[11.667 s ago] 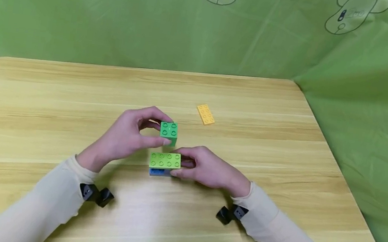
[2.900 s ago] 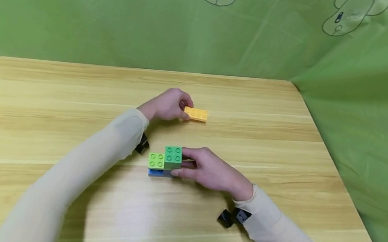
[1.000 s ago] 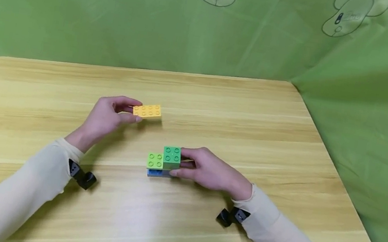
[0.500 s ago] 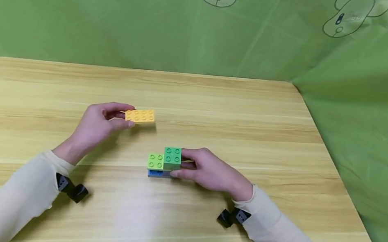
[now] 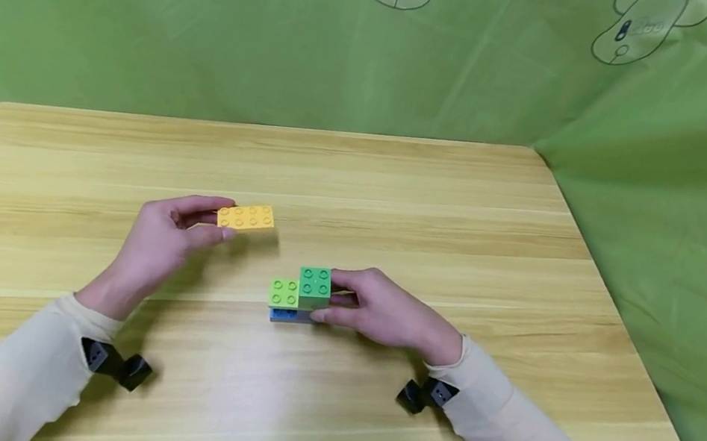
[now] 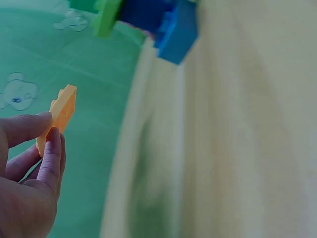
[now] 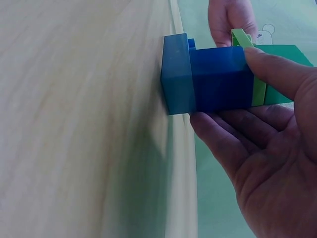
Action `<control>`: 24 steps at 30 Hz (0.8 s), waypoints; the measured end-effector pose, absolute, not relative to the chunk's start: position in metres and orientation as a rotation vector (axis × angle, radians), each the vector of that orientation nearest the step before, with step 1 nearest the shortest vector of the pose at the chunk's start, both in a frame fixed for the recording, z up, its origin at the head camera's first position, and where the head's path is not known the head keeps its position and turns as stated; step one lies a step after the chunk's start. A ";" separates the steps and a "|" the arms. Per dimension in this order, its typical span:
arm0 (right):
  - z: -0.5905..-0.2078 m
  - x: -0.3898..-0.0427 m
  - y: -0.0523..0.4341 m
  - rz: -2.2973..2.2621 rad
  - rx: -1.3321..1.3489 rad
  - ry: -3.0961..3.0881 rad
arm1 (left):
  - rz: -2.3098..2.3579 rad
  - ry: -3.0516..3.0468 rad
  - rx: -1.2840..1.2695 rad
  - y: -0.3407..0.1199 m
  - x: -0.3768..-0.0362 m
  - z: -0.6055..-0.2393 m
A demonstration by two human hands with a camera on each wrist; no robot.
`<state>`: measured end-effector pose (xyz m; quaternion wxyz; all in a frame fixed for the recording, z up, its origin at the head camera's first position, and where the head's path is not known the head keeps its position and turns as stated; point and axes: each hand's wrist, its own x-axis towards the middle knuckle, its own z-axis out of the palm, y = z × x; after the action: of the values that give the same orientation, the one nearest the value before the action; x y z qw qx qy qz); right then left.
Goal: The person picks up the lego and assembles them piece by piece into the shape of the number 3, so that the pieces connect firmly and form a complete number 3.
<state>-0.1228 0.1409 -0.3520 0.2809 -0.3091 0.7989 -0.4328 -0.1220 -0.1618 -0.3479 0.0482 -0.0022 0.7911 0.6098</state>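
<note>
My left hand (image 5: 153,245) pinches a thin orange building brick (image 5: 247,217) between thumb and fingers, studs up, raised over the table left of the stack. The right hand (image 5: 384,311) grips the brick stack from its right side. At the bottom of that stack is a blue brick (image 7: 177,74), with a smaller dark blue brick (image 7: 220,79) on part of it. A flat lime brick (image 5: 284,292) lies above, overhanging to the left. On its right half sits a green square brick (image 5: 315,287). Fingers hide some of the stack's right side.
Both hands work over a wood-grain table (image 5: 461,228). A green cloth (image 5: 268,58) with cartoon outlines hangs behind it and along the right. Each sleeved wrist carries a small black camera (image 5: 116,364).
The green brick, earlier in the left hand, now sits on the lime one. My left hand has lifted the orange brick off the table and brought it left and nearer. The right hand stays put.
</note>
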 end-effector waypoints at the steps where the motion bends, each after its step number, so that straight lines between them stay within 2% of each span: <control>1: -0.352 -0.123 0.141 -1.163 -0.826 2.141 | 1.873 2.413 -0.003 -0.162 -0.122 -0.346; 14: -0.354 -0.124 0.139 -1.178 -0.823 2.135 | 1.866 2.412 -0.022 -0.166 -0.108 -0.330; 24: -0.351 -0.123 0.141 -1.159 -0.830 2.140 | 1.892 2.452 0.085 -0.161 -0.097 -0.324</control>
<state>-0.1229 0.1407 -0.3514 0.2811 -0.3096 0.7988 -0.4325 -0.0971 -0.1610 -0.3238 0.0218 0.0274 0.7912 0.6105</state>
